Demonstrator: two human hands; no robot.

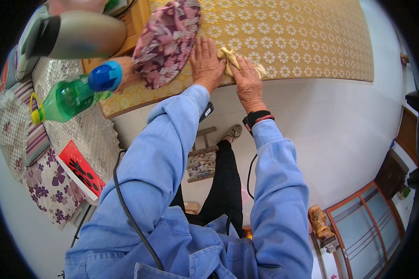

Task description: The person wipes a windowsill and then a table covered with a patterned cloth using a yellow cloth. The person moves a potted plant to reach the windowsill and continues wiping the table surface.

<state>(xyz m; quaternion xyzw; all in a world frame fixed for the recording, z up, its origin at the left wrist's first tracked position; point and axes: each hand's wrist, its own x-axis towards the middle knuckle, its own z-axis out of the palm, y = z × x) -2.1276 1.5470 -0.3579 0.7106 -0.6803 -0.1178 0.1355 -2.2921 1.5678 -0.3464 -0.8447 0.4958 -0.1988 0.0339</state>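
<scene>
My left hand (pixel 206 65) rests flat on the gold tablecloth with white daisies (pixel 286 21), at the table's near edge. Its thumb reaches the left end of a crumpled pale yellow cloth (pixel 229 57). Over that cloth lies my right hand (pixel 248 82), fingers pressing it against the tabletop and covering its middle. A black band and a red band circle my right wrist. Left of my left hand, a pink and purple floral fabric (pixel 167 42), apparently another person's sleeve, rests on the table. That person's hand (pixel 127 75) is beside the bottles.
A green plastic bottle (pixel 64 101), a blue-capped container (pixel 105 76) and a blurred, greyish cylindrical vessel (pixel 87 35) crowd the left. Below them are a silvery quilted seat cover (pixel 87 129) and a red printed paper (pixel 82 169). A wooden folding stool (pixel 201 165) stands under my arms.
</scene>
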